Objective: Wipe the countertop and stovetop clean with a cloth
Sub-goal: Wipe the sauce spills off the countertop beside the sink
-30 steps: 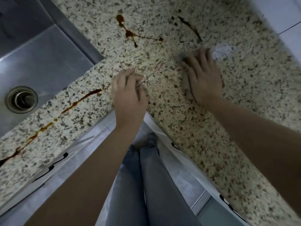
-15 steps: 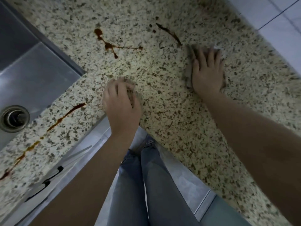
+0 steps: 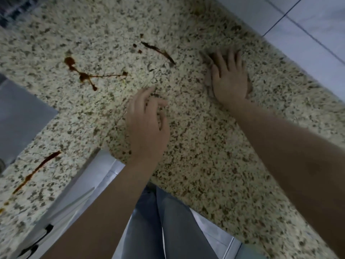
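A speckled granite countertop (image 3: 196,146) fills the view. My right hand (image 3: 230,79) lies flat, fingers spread, pressing a grey-brown cloth (image 3: 208,61) onto the counter near the back wall; most of the cloth is hidden under the palm. My left hand (image 3: 146,124) hovers over the counter's front edge with loosely curled fingers and holds nothing. Brown sauce stains mark the stone: a streak (image 3: 158,52) just left of the cloth, a splatter with thin lines (image 3: 84,75) further left, and a long streak (image 3: 37,169) near the front left edge.
A steel sink (image 3: 20,116) is set into the counter at the left. White wall tiles (image 3: 308,25) rise behind the counter at the upper right. White cabinet fronts with dark handles (image 3: 37,242) and my jeans (image 3: 168,230) show below the counter edge.
My left hand has uncurled from a fist and lifted slightly. My right hand stays pressed on the cloth close to the dark streak. The view has shifted rightward, so less of the sink shows.
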{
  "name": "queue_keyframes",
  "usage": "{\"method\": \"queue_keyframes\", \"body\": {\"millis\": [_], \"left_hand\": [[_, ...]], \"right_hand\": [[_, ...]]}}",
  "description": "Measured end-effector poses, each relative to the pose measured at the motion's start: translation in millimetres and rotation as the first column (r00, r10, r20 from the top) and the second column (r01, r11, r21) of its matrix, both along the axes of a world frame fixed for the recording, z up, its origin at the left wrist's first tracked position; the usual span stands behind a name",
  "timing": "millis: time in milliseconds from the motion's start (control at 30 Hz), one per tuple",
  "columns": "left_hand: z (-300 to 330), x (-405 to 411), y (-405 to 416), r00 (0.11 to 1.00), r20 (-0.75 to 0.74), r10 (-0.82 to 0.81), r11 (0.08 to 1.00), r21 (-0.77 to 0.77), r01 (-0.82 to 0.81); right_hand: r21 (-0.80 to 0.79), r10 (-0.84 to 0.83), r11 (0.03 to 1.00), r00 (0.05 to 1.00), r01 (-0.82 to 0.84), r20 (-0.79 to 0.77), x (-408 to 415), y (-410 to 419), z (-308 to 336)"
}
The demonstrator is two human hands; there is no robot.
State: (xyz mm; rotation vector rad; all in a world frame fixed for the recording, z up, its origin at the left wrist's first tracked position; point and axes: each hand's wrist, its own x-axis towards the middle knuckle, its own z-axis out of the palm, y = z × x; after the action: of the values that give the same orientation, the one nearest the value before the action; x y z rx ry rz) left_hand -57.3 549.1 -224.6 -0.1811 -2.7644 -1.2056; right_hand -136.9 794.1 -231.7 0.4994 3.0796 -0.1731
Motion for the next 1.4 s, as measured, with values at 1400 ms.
{"method": "queue_keyframes", "body": {"millis": [1400], "left_hand": [[-6.1,-36.3,23.9,0.988,0.103,-0.117,0.993,0.006,0.117]], "right_hand": [[-0.108,0.488,0.867,0.873,-0.487,-0.024,-114.0,-14.5,-11.1]]}}
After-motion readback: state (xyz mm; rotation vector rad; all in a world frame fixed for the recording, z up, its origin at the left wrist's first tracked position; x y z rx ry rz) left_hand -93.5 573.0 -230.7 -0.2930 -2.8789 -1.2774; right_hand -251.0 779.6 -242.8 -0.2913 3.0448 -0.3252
